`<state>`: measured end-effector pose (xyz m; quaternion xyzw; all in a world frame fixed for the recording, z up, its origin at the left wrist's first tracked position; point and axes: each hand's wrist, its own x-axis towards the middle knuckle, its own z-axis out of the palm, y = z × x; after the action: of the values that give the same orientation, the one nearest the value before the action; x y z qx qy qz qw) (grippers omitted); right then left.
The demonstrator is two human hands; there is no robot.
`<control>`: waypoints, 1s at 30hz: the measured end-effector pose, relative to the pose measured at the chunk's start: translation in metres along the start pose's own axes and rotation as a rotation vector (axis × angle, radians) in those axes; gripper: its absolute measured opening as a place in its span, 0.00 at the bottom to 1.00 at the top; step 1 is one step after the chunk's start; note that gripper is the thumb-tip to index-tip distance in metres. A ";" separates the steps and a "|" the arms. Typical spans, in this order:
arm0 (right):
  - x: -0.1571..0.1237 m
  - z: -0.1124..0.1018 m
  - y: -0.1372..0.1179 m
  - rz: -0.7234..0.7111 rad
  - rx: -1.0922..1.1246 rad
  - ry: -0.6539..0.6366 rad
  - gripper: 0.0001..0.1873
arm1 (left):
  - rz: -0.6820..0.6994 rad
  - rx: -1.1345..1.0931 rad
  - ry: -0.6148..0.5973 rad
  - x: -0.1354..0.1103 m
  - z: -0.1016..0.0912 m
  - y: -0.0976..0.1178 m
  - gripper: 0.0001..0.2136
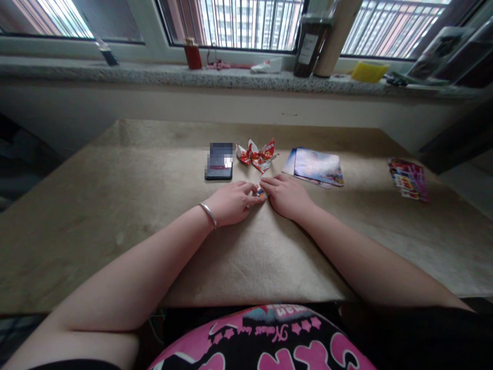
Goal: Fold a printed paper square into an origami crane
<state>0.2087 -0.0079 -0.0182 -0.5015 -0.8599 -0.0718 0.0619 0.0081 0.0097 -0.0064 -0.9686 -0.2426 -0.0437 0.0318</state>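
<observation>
My left hand (pixel 231 202), a silver bangle on its wrist, rests on the tan table (pixel 115 205) with fingers curled. My right hand (pixel 285 197) lies beside it, fingers pressed down. Between their fingertips sits a small folded piece of red, white and yellow printed paper (pixel 261 192), pinched by both hands and mostly hidden. Just beyond it lie folded red and white paper shapes (pixel 257 154). A dark phone (pixel 219 161) lies flat to the left of them.
A stack of colourful printed sheets (pixel 316 167) lies right of the folded shapes. More printed paper (pixel 409 179) sits near the table's right edge. The stone windowsill (pixel 154 74) behind holds a red cup (pixel 192 54), a dark jar (pixel 310 46) and a yellow object (pixel 368 71).
</observation>
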 end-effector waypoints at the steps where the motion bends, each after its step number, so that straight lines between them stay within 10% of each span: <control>1: 0.001 0.001 0.001 0.007 -0.001 -0.001 0.20 | 0.000 -0.007 0.000 0.000 0.000 0.000 0.23; 30: 0.002 0.004 0.011 0.010 0.025 0.001 0.24 | -0.015 -0.037 -0.006 0.003 0.004 -0.001 0.24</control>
<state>0.2173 0.0000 -0.0209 -0.5049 -0.8582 -0.0610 0.0692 0.0103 0.0124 -0.0101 -0.9673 -0.2491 -0.0457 0.0131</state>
